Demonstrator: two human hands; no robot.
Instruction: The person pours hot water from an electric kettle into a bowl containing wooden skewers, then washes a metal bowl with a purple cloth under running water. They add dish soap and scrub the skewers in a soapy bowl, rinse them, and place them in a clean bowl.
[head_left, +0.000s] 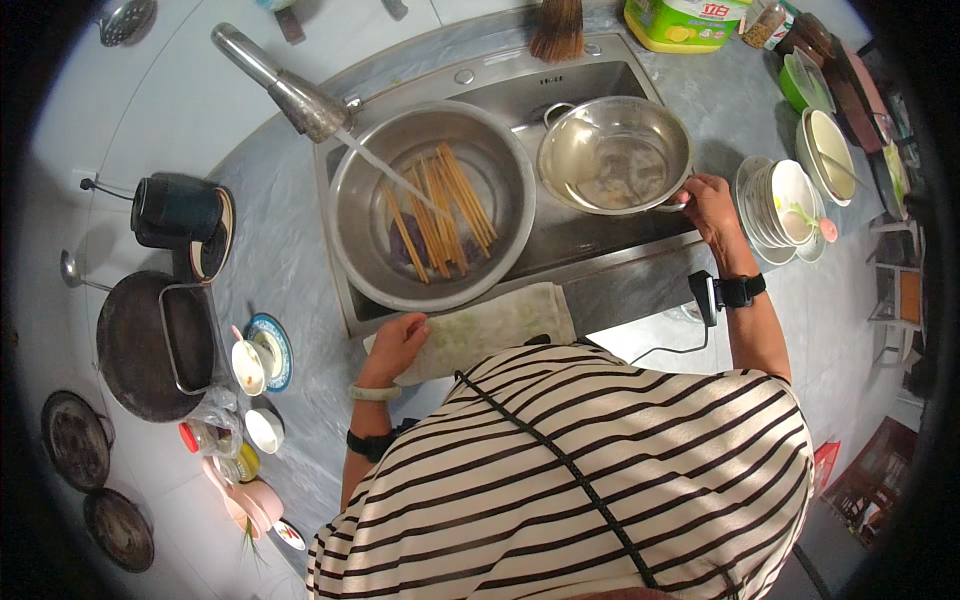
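Note:
My right hand (711, 207) grips the near loop handle of a shiny two-handled steel pot (637, 187), which sits over the right part of the sink and looks wet inside. My left hand (395, 346) lies with curled fingers at the left end of a stained pale cloth (495, 322) on the sink's front edge; whether it pinches the cloth is unclear. Just beyond it stands a large steel basin (356, 247). Several wooden chopsticks (442, 210) lie in the basin above a dark purple cloth (406, 238). Water runs onto them from the faucet (304, 101).
Right of the steel sink (540, 255) are stacked bowls and plates (765, 206), with more bowls (829, 154) behind. A detergent jug (679, 26) and a brush (559, 34) stand at the back. Left are a small bowl (250, 367), a wok (135, 345) and jars (244, 461).

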